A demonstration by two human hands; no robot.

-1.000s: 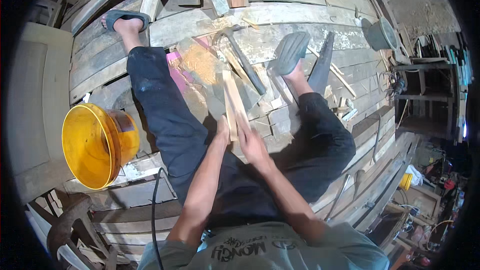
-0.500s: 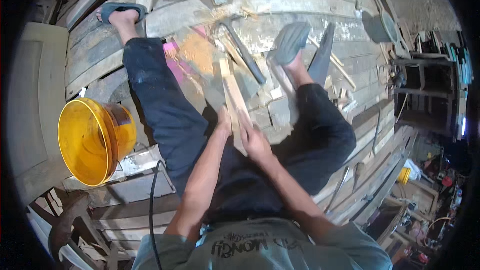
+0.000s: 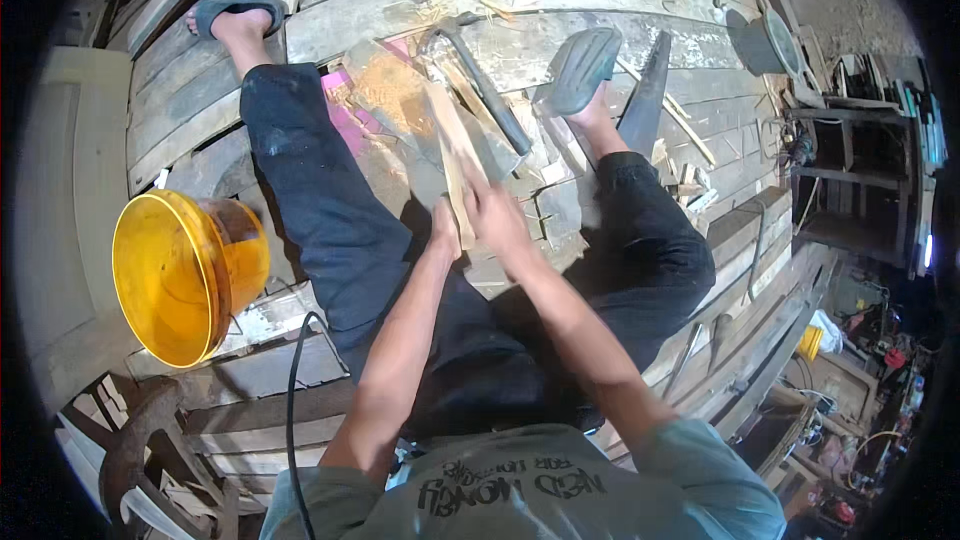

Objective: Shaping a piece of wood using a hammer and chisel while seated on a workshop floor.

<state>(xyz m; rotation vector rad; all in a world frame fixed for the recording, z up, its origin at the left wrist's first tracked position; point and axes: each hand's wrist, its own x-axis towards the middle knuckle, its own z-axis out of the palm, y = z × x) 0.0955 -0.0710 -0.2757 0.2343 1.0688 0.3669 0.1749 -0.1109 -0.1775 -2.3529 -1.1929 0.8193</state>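
Observation:
Between my legs, a long pale strip of wood (image 3: 454,176) points away from me. My left hand (image 3: 445,228) is closed around its near end. Close beside it, my right hand (image 3: 500,225) grips a second wooden piece (image 3: 466,158), which lies along the strip and is blurred. My fingers hide most of where the two pieces meet. Past the hands, a dark curved-handled tool (image 3: 480,95) lies on the boards by wood scraps. Orange-brown sawdust (image 3: 395,90) covers the surface left of it, around a pink patch (image 3: 348,115).
A yellow bucket (image 3: 165,280) lies tipped beside my left leg. A black cable (image 3: 297,410) runs by my left arm. Near my right sandal (image 3: 588,70) lies a dark tapered blade-like piece (image 3: 648,90). Wooden shelving (image 3: 850,180) stands at the right.
My right hand has slid forward, away from my body, along the strip with its wooden piece. My left hand has shifted slightly forward and left, still holding the strip.

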